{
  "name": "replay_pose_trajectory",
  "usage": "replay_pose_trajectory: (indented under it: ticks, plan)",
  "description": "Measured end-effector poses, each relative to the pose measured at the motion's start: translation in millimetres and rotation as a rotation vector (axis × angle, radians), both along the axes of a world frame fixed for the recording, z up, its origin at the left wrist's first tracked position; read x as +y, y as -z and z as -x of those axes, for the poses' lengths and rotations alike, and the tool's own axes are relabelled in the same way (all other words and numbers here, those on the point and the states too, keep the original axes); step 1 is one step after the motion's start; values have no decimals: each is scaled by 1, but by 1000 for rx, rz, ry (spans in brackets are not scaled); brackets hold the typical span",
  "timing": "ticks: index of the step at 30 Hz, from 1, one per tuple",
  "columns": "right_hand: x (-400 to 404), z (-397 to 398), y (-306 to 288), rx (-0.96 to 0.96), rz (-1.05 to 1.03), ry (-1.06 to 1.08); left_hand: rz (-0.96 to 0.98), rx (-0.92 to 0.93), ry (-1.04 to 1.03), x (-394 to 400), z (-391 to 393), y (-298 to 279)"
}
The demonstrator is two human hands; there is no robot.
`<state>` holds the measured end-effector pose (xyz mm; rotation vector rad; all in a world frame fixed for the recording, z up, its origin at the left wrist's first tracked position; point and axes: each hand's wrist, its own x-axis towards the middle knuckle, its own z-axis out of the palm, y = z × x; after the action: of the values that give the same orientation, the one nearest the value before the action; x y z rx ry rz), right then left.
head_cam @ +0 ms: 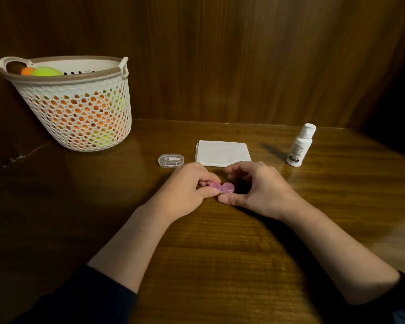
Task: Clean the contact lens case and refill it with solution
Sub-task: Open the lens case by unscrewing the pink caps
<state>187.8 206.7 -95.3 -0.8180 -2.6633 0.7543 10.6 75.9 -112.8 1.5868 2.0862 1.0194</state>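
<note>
1. We see the pink contact lens case point(222, 188) low over the wooden table point(220, 265), between our 2 hands and near the front of the scene. Its long axis runs left to right, with 2 round wells side by side; both caps appear to be on, though the view is too small for us to be sure.
2. Our left hand point(187, 190) pinches the left well between thumb and curled fingers. The case lies directly to the right of these fingertips.
3. Our right hand point(260, 188) arches over the right well, fingers curled narrowly; the thumb tip touches the case's near edge. We cannot tell whether the fingers grip the right cap.
4. We judge that the coming move is unscrewing a cap; the right hand is nearer the right cap, while the left steadies the case.
5. Beyond the hands lie a folded white tissue point(222, 152), a clear oval box holding tweezers point(171, 160) and, well to the right, the upright solution bottle point(300, 145).
6. The bottle's label carries print too small for us to read; we can make out no brand.
7. A perforated basket point(80, 108) stands far left.
</note>
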Motion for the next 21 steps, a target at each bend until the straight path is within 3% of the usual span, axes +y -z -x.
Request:
replay_pose_trajectory:
  ticks: [5,21]
  plan:
    - [1,2,6,96,31,31,-2,-7,-1,0,1,1]
    - [0,-1,1,52,73,-19,-7,-5,-9,-1,1,0]
